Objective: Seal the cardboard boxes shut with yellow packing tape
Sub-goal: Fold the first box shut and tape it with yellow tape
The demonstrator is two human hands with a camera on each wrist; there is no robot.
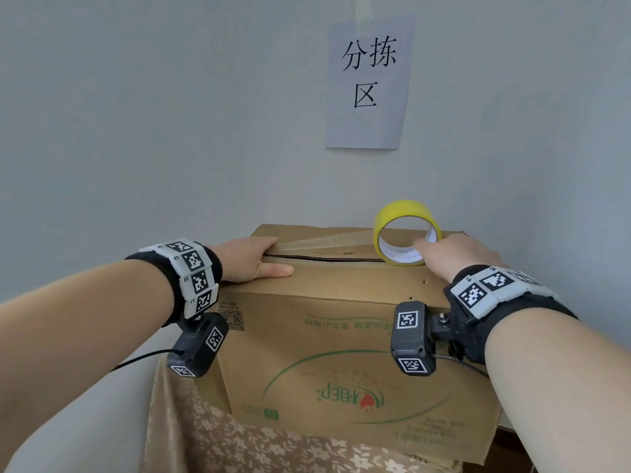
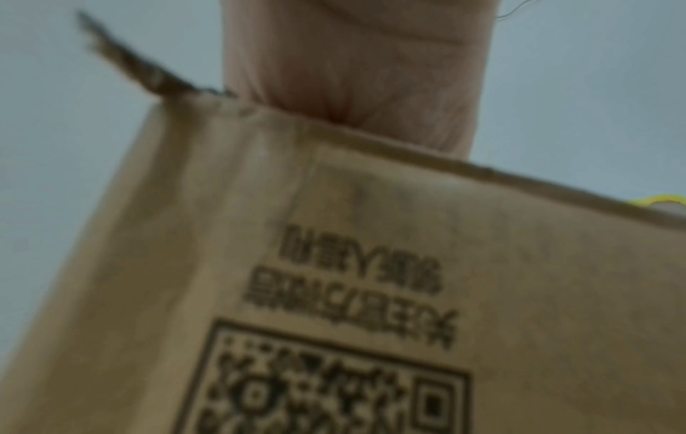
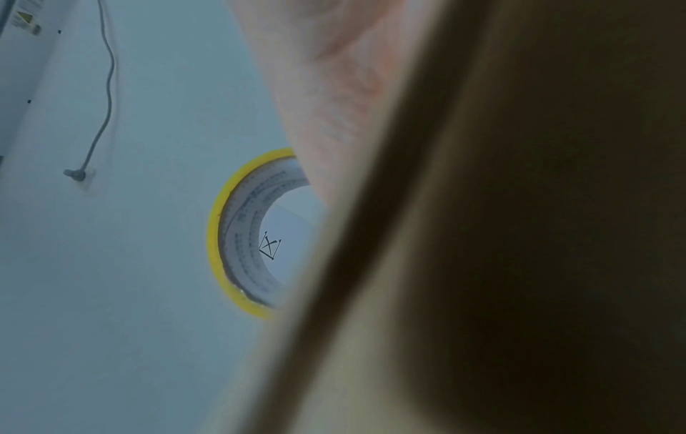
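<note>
Wall (image 1: 170, 114): paper sign (image 1: 368, 83) behind cardboard box (image 1: 341, 336).
Left hand (image 1: 252, 259): flat, pressing tape end down.
Right hand (image 1: 457, 254): fingers hooked through yellow tape roll (image 1: 406, 213), gripping it.

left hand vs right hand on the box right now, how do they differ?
1. The left hand lies on the left end of the cardboard box top; the right hand is at the right end.
2. The left hand presses the tape strip down with straight fingers; the right hand grips the yellow tape roll, a finger through its core.

Both rest on the box top.
</note>
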